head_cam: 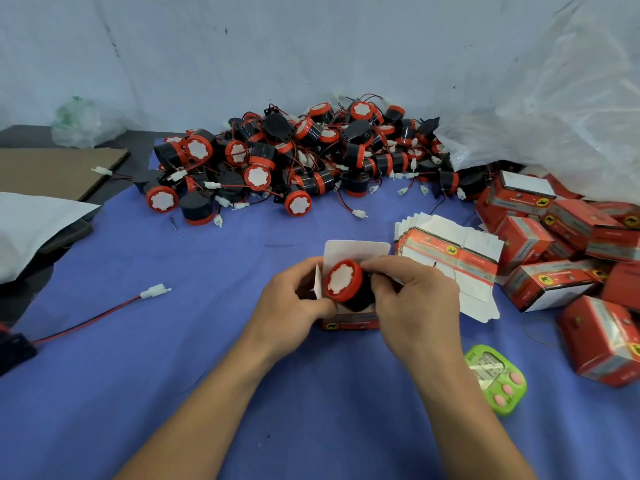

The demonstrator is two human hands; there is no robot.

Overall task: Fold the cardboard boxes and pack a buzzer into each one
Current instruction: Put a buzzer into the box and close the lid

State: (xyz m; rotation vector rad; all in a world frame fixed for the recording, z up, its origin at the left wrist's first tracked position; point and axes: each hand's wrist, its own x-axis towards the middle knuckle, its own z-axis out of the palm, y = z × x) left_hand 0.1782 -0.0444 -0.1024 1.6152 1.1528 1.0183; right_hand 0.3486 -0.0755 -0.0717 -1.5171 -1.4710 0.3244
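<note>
A small red cardboard box [349,323] stands open in the middle of the blue cloth, its white lid flap [356,251] raised behind. A black buzzer with a red and white face [342,280] sits tilted in the box's opening. My left hand [294,303] grips the box's left side, thumb near the buzzer's rim. My right hand [412,296] pinches the buzzer's right side with curled fingers. Flat unfolded boxes [446,258] lie fanned just right of the hands.
A large heap of loose buzzers [298,157] with red wires fills the back of the table. Several closed red boxes [568,244] pile up at the right. A green timer [495,379] lies near my right forearm. A loose wire with a white connector [156,291] lies left.
</note>
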